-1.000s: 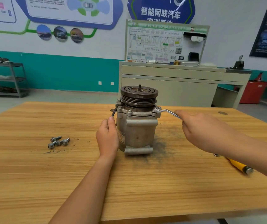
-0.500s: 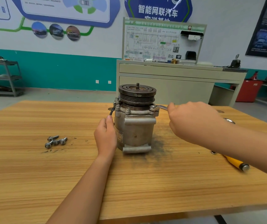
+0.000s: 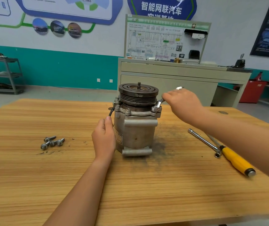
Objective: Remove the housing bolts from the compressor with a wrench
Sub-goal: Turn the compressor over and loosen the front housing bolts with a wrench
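At desk centre, right hand gripping the wrench has swung it toward the far edge, likely loosening a bolt; left hand clasps the compressor.

- One grey cylindrical metal compressor is standing on one wooden table.
- Four loose grey flanged bolts are lying clustered.
- One silver wrench, one silver L-shaped socket bar and one yellow-handled screwdriver are showing.
- Two hands are working: left hand, right hand.
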